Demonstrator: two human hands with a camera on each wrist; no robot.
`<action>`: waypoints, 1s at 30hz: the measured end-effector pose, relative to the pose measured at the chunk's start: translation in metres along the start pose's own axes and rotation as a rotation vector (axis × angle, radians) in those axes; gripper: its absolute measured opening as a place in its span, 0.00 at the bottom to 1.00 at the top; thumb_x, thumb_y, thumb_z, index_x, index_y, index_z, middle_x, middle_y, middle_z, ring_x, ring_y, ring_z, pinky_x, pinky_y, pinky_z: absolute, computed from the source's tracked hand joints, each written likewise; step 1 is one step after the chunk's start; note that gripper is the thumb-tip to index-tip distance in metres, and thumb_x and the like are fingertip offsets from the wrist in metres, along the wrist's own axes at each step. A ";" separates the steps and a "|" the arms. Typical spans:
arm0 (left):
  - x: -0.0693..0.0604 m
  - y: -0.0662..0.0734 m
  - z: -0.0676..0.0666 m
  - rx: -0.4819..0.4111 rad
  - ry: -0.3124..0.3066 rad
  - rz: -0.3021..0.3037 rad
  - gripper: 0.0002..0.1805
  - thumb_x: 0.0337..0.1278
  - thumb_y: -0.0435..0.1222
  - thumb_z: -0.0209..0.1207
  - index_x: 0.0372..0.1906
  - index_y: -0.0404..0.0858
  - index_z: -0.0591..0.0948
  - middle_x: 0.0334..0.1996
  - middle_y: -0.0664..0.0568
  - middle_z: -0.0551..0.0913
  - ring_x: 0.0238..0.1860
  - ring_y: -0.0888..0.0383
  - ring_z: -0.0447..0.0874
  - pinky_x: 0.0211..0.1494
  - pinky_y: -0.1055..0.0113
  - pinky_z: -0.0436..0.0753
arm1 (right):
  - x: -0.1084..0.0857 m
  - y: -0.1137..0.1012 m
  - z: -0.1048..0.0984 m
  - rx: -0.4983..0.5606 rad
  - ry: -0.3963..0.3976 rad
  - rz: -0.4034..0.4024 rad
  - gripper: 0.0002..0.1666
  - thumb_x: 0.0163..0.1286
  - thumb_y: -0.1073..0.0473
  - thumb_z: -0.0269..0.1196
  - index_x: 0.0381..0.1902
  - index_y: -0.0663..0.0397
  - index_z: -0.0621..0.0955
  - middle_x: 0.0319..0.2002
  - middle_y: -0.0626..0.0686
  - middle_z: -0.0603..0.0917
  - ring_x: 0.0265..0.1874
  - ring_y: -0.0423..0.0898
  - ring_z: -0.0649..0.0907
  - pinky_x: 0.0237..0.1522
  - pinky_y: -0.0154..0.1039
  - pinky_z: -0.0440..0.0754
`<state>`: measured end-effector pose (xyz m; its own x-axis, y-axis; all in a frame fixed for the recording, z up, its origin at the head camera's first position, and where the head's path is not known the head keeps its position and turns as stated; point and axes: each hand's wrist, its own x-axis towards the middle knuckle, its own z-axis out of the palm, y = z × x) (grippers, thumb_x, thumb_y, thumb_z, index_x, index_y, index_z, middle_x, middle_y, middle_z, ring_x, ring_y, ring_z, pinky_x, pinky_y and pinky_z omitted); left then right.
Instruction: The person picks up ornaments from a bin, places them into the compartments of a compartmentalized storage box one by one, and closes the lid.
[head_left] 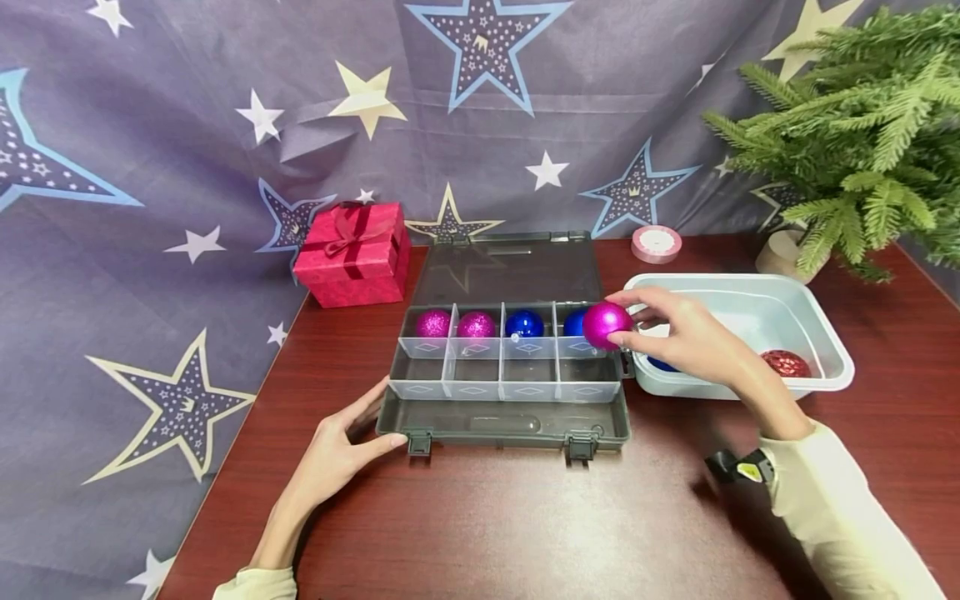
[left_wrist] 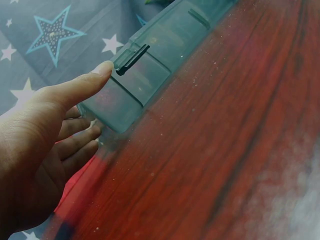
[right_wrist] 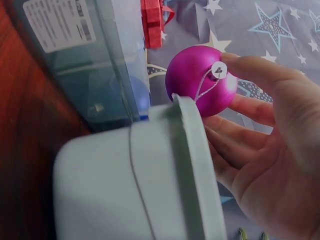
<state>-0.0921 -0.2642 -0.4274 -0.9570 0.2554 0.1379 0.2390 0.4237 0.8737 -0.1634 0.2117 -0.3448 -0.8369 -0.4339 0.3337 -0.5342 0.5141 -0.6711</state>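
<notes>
Magenta ball (head_left: 606, 325) pinched btwn thumb & fingers of R hand (head_left: 693, 337), held up by divided box's (head_left: 487, 418) back R corner. L hand (head_left: 330, 454) has fingers extended, not curled round anything, thumb touching box's front L corner, fingers along its L side. Box's back row, L to R: 2 pink glitter balls (head_left: 476, 326), then 2 blue balls (head_left: 524, 323). Just R of box: pale tub (head_left: 840, 367) w/ red glitter ball (head_left: 785, 363) inside. Behind box, to L: red gift box (head_left: 348, 262); to R: ribbon roll (head_left: 656, 244).

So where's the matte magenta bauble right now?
Head view, right of centre: the matte magenta bauble is pinched in the right hand, partly hiding a blue bauble.
</notes>
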 end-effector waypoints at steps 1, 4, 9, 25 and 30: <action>0.000 0.000 0.000 -0.001 -0.001 -0.001 0.43 0.56 0.37 0.76 0.77 0.45 0.71 0.64 0.49 0.81 0.65 0.51 0.79 0.64 0.77 0.73 | 0.001 0.000 0.002 -0.002 -0.003 -0.009 0.24 0.68 0.62 0.73 0.61 0.56 0.83 0.53 0.52 0.85 0.46 0.48 0.87 0.49 0.31 0.81; 0.000 0.000 0.000 -0.003 -0.003 -0.006 0.43 0.56 0.37 0.76 0.77 0.45 0.71 0.64 0.49 0.81 0.65 0.51 0.79 0.65 0.77 0.73 | 0.004 0.000 0.007 0.000 -0.017 -0.020 0.23 0.67 0.61 0.74 0.60 0.56 0.83 0.50 0.50 0.85 0.45 0.47 0.88 0.50 0.35 0.83; 0.001 -0.001 0.000 0.000 -0.004 0.002 0.43 0.56 0.37 0.76 0.77 0.45 0.71 0.64 0.49 0.81 0.65 0.51 0.79 0.65 0.77 0.73 | 0.008 -0.002 0.013 0.014 -0.059 -0.003 0.25 0.67 0.61 0.74 0.61 0.58 0.83 0.47 0.50 0.85 0.46 0.48 0.87 0.50 0.43 0.84; 0.000 -0.001 0.000 -0.005 -0.005 0.008 0.43 0.56 0.36 0.76 0.77 0.45 0.71 0.64 0.49 0.81 0.65 0.51 0.79 0.64 0.76 0.73 | 0.011 -0.008 0.018 0.023 -0.134 0.043 0.26 0.70 0.62 0.71 0.63 0.62 0.80 0.56 0.60 0.84 0.52 0.54 0.86 0.54 0.59 0.82; 0.000 -0.001 0.000 -0.007 -0.005 0.012 0.43 0.56 0.36 0.76 0.77 0.44 0.71 0.64 0.49 0.81 0.65 0.51 0.79 0.64 0.76 0.74 | 0.010 -0.008 0.015 -0.009 -0.116 0.051 0.25 0.71 0.58 0.71 0.63 0.61 0.80 0.55 0.58 0.85 0.51 0.52 0.86 0.53 0.55 0.82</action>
<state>-0.0927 -0.2648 -0.4286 -0.9531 0.2649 0.1465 0.2498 0.4147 0.8750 -0.1660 0.1921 -0.3461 -0.8436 -0.4898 0.2202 -0.4930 0.5437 -0.6792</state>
